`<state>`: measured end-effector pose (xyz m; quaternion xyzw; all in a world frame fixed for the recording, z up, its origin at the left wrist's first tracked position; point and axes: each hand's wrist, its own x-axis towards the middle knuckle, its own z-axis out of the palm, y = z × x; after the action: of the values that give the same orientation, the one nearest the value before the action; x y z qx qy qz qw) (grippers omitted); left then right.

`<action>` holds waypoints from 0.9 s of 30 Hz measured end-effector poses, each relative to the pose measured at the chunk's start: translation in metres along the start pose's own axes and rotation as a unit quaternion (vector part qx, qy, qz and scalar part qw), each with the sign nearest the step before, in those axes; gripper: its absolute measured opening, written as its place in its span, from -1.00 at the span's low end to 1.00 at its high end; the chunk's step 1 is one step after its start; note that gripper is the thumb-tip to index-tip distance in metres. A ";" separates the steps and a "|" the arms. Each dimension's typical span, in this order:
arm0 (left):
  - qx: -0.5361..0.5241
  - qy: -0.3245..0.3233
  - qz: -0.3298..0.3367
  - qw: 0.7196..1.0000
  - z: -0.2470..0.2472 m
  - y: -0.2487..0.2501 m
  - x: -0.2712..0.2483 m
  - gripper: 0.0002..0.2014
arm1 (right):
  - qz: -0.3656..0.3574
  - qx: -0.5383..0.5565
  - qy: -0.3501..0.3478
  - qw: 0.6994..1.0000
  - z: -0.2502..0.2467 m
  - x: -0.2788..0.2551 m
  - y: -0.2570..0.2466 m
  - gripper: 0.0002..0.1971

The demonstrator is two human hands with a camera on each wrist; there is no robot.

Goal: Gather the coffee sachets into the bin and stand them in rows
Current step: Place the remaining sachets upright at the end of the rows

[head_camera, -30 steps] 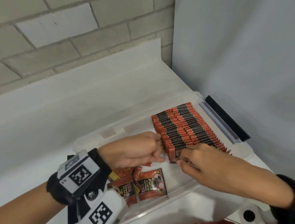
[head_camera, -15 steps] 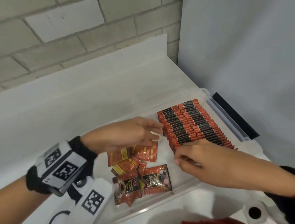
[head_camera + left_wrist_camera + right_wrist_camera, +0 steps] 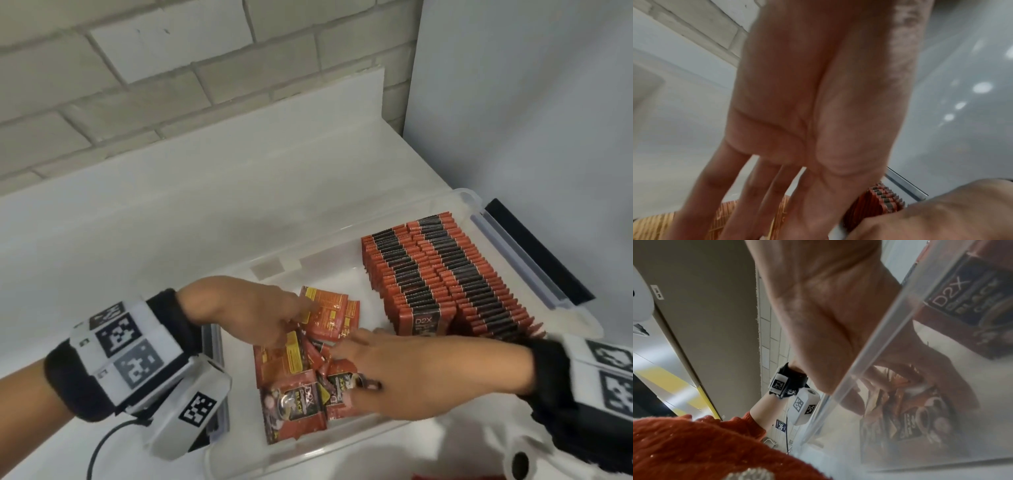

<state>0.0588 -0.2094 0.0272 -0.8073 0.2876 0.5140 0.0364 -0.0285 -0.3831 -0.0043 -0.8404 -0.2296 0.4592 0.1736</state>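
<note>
A clear plastic bin (image 3: 308, 452) holds two rows of standing red-and-black coffee sachets (image 3: 442, 274) at its right end. A loose pile of sachets (image 3: 294, 404) lies flat in the middle. My left hand (image 3: 291, 325) reaches over the pile's far side, its straight, spread fingers (image 3: 748, 203) touching the orange sachet backs (image 3: 723, 216). My right hand (image 3: 346, 356) comes in from the right over the near side of the pile. Seen through the bin wall (image 3: 869, 356), its fingers (image 3: 900, 378) curl down and pinch a loose sachet (image 3: 916, 421).
The bin stands on a white counter (image 3: 205, 205) in a corner, with a brick wall behind and a grey panel (image 3: 531, 102) on the right. A black bar (image 3: 537, 253) lies along the bin's right end. A white holed object (image 3: 520, 462) sits near the front right.
Both hands have left the standing rows and moved left and nearer, onto the loose pile. The left hand has opened out; the right hand now covers the near sachets.
</note>
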 end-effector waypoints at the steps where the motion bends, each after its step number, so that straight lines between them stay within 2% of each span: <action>1: 0.002 0.000 0.004 1.000 0.001 0.000 0.000 -0.40 | 0.002 0.008 0.006 1.000 0.000 0.001 -0.001 -0.41; 6: 0.028 -0.015 0.021 0.999 0.005 0.001 -0.001 -0.48 | -0.005 0.025 0.029 0.999 -0.004 0.010 -0.007 -0.31; 10: 0.066 -0.024 0.026 0.997 0.011 0.001 -0.002 -0.55 | -0.013 0.050 0.013 0.999 -0.004 0.017 -0.011 -0.25; 17: 0.086 -0.013 0.036 0.996 0.016 0.005 -0.007 -0.70 | -0.060 0.034 -0.013 0.998 -0.002 0.023 -0.016 -0.45; 19: 0.079 -0.044 0.029 0.995 0.015 0.007 -0.012 -0.63 | -0.067 0.041 -0.025 0.997 -0.004 0.026 -0.019 -0.54; 22: 0.090 -0.094 0.006 0.992 0.018 0.009 -0.016 -0.41 | -0.092 0.042 -0.023 0.995 -0.007 0.028 -0.020 -0.66; 27: 0.134 -0.105 0.009 0.985 0.032 0.013 -0.012 -0.34 | -0.115 0.062 -0.039 0.991 -0.007 0.033 -0.020 -0.65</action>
<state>0.0229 -0.2043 0.0256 -0.7339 0.3559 0.5532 0.1692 -0.0112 -0.3489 -0.0139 -0.7777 -0.3024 0.4816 0.2680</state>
